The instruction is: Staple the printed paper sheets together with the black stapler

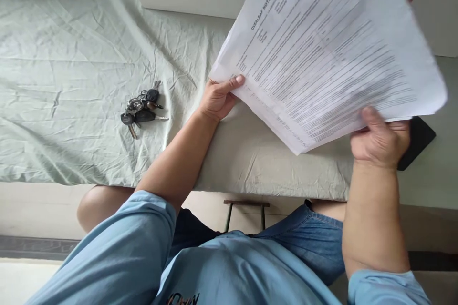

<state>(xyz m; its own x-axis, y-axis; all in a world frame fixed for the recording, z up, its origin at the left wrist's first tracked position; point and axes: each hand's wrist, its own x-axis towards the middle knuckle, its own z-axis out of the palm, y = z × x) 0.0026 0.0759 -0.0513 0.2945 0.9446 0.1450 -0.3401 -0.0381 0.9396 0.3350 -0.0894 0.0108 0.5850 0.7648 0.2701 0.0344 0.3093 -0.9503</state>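
White printed sheets, thin and flat with dense lines of text, are held tilted in the air over the right part of the bed, near its front edge. The left hand pinches the sheets' lower left corner, thumb on top and fingers clamped underneath. The right hand grips the lower right edge, thumb pressed on the paper, its fingers closed behind it. A dark flat object with a rounded corner lies just behind the right hand, partly hidden. On the bed, a pale green, heavily creased bedsheet covers the surface. A bunch of keys, metal with black plastic heads, lies on it left of the left hand, well apart from the sheets. Wide bare cloth spreads towards the bed's left edge.
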